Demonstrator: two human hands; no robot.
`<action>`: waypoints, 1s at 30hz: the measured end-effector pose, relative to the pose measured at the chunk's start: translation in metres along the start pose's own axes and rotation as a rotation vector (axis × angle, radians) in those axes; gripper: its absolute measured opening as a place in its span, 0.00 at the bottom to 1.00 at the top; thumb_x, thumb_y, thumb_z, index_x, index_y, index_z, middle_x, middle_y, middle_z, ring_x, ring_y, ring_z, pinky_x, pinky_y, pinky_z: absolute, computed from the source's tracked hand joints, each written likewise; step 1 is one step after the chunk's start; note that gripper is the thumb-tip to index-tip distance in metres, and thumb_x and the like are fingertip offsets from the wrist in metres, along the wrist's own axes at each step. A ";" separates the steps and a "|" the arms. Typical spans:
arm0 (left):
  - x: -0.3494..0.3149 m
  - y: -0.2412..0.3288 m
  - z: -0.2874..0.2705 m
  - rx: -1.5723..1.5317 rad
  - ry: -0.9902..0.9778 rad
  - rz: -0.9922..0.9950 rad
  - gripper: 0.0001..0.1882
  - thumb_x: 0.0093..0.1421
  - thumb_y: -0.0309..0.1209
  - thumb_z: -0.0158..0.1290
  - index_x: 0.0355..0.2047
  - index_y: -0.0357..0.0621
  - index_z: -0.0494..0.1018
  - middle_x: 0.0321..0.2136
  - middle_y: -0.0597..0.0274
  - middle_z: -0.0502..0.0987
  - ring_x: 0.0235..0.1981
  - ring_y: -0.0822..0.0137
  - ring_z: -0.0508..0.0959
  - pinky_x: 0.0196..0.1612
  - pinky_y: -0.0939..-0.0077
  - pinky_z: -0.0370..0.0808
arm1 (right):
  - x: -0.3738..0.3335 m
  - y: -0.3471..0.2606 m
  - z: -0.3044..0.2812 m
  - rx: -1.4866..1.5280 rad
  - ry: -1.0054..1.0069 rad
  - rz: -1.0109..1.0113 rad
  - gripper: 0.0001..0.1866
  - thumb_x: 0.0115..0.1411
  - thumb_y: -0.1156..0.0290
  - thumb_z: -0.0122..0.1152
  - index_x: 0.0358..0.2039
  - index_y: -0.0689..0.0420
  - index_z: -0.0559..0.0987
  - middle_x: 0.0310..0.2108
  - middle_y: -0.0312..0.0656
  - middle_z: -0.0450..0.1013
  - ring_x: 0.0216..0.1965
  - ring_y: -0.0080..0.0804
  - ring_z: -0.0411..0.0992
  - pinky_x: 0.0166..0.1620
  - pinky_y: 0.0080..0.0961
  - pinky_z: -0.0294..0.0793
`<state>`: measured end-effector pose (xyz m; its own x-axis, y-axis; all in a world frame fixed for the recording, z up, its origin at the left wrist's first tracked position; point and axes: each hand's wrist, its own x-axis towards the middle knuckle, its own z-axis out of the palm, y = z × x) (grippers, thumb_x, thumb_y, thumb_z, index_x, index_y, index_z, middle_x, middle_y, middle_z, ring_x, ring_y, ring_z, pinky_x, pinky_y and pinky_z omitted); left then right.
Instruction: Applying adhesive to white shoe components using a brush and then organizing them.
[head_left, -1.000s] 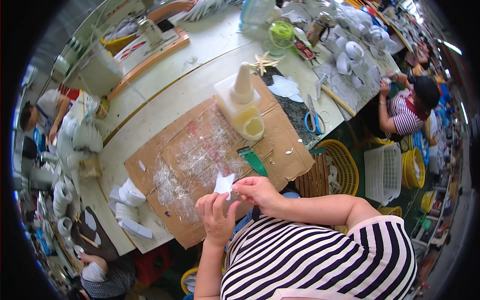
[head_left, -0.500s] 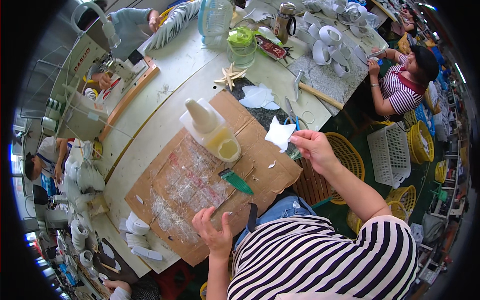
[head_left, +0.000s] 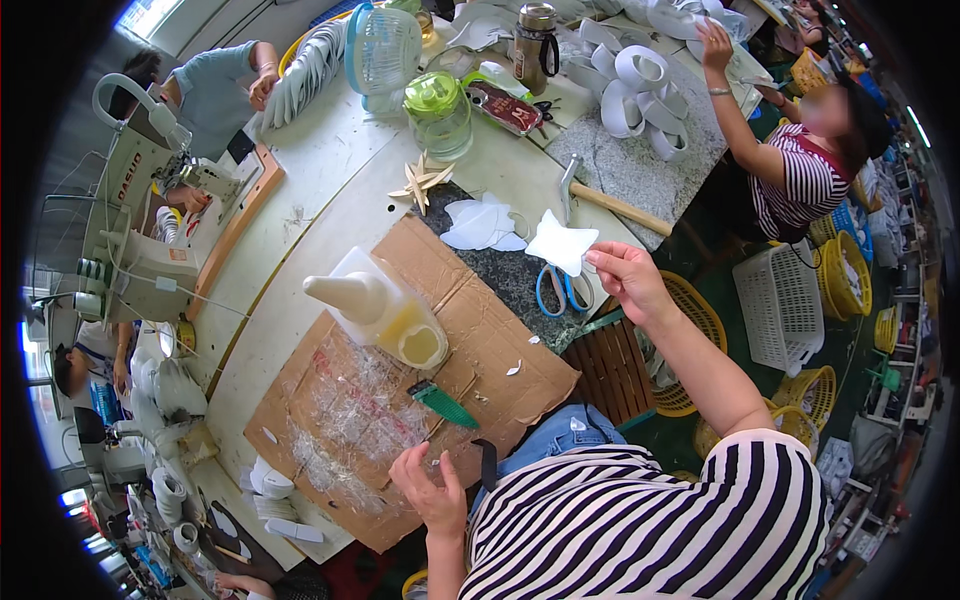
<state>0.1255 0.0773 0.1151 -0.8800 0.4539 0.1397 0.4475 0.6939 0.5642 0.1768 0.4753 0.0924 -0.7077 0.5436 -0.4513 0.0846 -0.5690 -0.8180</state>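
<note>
My right hand [head_left: 634, 284] pinches one tip of a white, star-like flat piece [head_left: 562, 244] between thumb and fingers. It holds the piece above the dark stone slab, just beyond blue-handled scissors [head_left: 553, 291]. Several similar white pieces [head_left: 484, 226] lie overlapping to the left of it. My left hand [head_left: 434, 490] is empty, its fingers apart and slightly bent, at the near edge of a cardboard sheet [head_left: 505, 345]. On the cardboard stand a translucent squeeze bottle [head_left: 384, 318] with yellowish contents and a green brush-like tool [head_left: 443, 405]. Dried, stringy residue covers the sheet's left part.
A hammer [head_left: 622, 208] rests across the far right slab. Beyond the cardboard are wooden star shapes [head_left: 421, 184], a green-lidded jug [head_left: 440, 125] and curled white strips [head_left: 640, 90]. A sewing machine [head_left: 140, 200] stands left. Yellow baskets [head_left: 690, 330] sit right; co-workers are nearby.
My right hand has carried the white piece farther away, past the scissors, which now show more fully. The view has shifted. The co-worker at right has raised an arm toward the white strips.
</note>
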 end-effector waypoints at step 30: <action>0.008 0.021 0.015 0.064 -0.018 -0.064 0.16 0.56 0.20 0.58 0.45 0.37 0.71 0.41 0.51 0.73 0.45 0.50 0.71 0.50 0.58 0.68 | 0.100 0.001 -0.005 0.091 -0.188 0.020 0.06 0.63 0.74 0.63 0.40 0.61 0.80 0.20 0.26 0.68 0.17 0.10 0.59 0.20 0.11 0.54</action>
<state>0.1298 0.1039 0.1159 -0.9044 0.4169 0.0905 0.4002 0.7558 0.5182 0.1094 0.5319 0.0444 -0.8259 0.4115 -0.3853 0.0420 -0.6366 -0.7700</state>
